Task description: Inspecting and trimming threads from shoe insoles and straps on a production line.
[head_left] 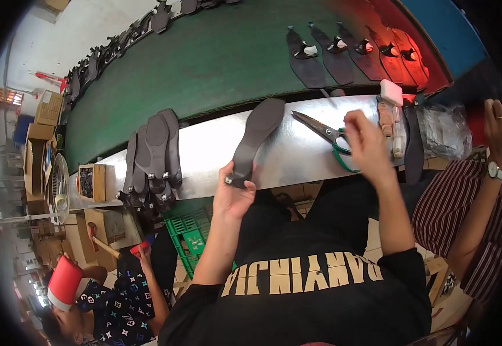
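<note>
My left hand (pixel 235 193) grips a dark grey sandal sole (pixel 257 130) at its narrow end, where a small strap with a shiny ornament sits. The sole's broad end points up and away over the metal edge of the table. My right hand (pixel 367 147) hovers beside a pair of scissors (pixel 327 134) with green handles, which lie on the metal. Its fingers are curled together and slightly blurred; whatever is between them, if anything, does not show. To the left, a stack of similar sandal soles (pixel 154 147) lies overlapped on the metal strip.
Several sandals (pixel 306 57) lie in a row on the green conveyor belt (pixel 205 69), some under red light. A white block (pixel 391 92) and clear plastic bags (pixel 446 131) are at right. A green crate (pixel 190 236) stands below the table. Co-workers sit on both sides; one holds a hammer (pixel 104 245).
</note>
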